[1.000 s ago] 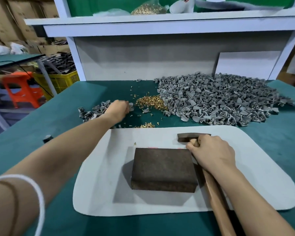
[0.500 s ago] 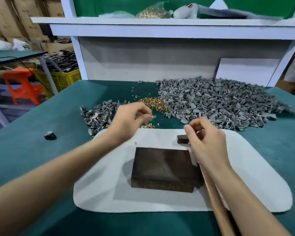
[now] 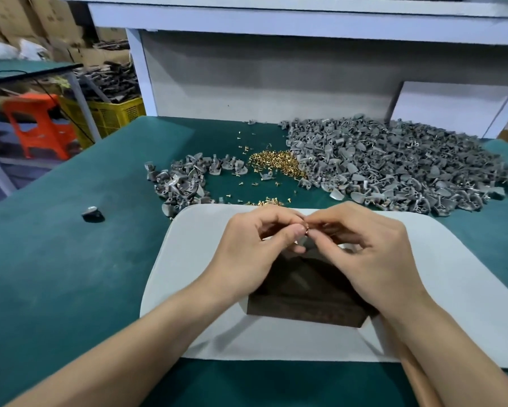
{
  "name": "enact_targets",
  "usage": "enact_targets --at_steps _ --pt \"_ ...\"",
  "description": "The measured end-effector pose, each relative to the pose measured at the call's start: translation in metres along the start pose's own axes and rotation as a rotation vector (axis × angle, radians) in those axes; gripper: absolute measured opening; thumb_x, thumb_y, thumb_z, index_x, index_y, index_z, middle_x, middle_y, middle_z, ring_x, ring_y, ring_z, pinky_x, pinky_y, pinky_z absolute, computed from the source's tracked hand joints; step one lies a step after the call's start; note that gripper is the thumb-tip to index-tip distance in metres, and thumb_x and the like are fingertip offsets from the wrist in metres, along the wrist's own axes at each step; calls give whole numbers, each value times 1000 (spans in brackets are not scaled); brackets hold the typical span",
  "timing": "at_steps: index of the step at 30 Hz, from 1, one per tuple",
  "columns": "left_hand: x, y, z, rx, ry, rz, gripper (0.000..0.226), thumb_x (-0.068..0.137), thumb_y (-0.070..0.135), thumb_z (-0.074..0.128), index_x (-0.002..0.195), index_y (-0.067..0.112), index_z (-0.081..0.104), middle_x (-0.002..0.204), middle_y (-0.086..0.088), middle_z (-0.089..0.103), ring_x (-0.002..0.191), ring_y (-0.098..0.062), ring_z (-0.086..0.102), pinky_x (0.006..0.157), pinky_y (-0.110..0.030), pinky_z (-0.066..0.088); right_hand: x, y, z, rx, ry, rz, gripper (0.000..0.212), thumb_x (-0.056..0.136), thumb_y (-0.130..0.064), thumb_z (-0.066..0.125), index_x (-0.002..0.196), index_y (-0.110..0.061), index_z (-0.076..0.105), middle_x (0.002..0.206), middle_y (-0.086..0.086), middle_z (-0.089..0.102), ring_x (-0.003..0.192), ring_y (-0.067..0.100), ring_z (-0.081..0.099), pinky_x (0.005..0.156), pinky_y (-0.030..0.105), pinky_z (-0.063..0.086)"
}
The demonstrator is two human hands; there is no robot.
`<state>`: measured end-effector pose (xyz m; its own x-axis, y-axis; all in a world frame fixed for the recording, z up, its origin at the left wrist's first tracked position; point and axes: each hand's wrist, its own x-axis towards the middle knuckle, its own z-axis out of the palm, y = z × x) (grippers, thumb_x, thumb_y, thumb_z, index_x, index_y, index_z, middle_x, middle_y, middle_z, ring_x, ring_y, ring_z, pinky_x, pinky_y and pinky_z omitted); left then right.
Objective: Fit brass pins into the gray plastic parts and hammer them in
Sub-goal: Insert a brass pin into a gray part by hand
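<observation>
Over the dark brown block on the white mat, my two hands meet fingertip to fingertip. My left hand pinches a small gray plastic part, mostly hidden by fingers. A brass pin is pinched in the fingertips of my right hand, right at the part. The hammer's wooden handle lies under my right forearm; its head is hidden. Loose brass pins lie heaped behind the mat.
A big heap of gray parts fills the back right of the green table, a smaller heap sits back left. One lone gray part lies at the left. An orange stool and yellow crate stand beyond the table.
My left hand came back from the piles with a part. My right hand let go of the hammer and moved in to meet it above the block.
</observation>
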<state>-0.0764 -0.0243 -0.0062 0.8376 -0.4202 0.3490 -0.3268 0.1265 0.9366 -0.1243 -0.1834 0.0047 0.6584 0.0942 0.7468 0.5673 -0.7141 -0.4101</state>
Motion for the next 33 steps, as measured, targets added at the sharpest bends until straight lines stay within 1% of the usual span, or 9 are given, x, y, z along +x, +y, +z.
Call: enact_targets --at_steps 5,9,11,13,16,21,25,27,33 --pt "2 2 -4 -109 -53 -91 12 85 -1 62 79 7 69 81 6 69 63 -13 65 63 -24 56 -1 -2 3 -57 2 -43 2 79 -3 71 80 -4 70 77 2 66 71 8 59 65 22 49" --pt "1 3 -5 -136 -41 -81 10 83 -1 65 84 9 67 80 -1 69 65 -16 66 66 -34 58 -2 -3 7 7 24 48 6 77 -6 66 77 -11 64 74 -2 62 66 10 59 60 16 48" --pt "0 2 -5 -155 -32 -57 14 81 -3 67 88 8 66 84 -1 69 73 -15 67 68 -30 59 -3 -2 8 122 13 183 11 77 -10 64 76 -21 60 70 -5 62 62 11 62 57 21 51" --pt "1 2 -6 -109 -37 -24 18 80 -5 68 91 9 65 87 1 69 80 -13 68 77 -31 58 -4 0 9 263 -7 307 11 77 -13 63 76 -23 59 67 -2 63 56 16 64 53 35 55" --pt "1 2 -8 -52 -49 0 23 80 -6 67 94 12 65 86 2 70 86 -9 67 85 -30 55 -6 0 10 298 -29 320 11 76 -14 63 78 -24 59 71 -1 63 64 23 66 63 46 55" --pt "-2 2 -6 -31 -67 16 25 79 -4 55 94 13 66 87 -4 71 78 -9 64 69 -23 52 -4 -3 11 243 25 226 14 77 -7 63 79 -21 61 88 -2 57 75 11 62 68 30 54" --pt "-4 1 -5 -41 -83 1 23 78 0 55 95 13 65 74 7 68 71 -8 63 69 -21 50 -5 -6 12 319 -10 334 11 76 -13 63 79 -24 60 72 4 63 62 27 64 60 50 52" --pt "-3 1 -4 -7 -66 7 22 78 1 54 92 15 65 76 8 66 72 -6 63 71 -21 50 -5 -7 11 308 -20 341 12 76 -15 63 80 -26 60 72 7 64 61 30 63 59 50 51" --pt "-5 5 -4 42 -25 67 17 82 -1 63 89 14 65 101 -10 62 83 -4 65 78 -16 49 -4 -7 11 287 -21 314 12 76 -13 63 78 -25 61 80 0 65 75 26 66 71 50 53"
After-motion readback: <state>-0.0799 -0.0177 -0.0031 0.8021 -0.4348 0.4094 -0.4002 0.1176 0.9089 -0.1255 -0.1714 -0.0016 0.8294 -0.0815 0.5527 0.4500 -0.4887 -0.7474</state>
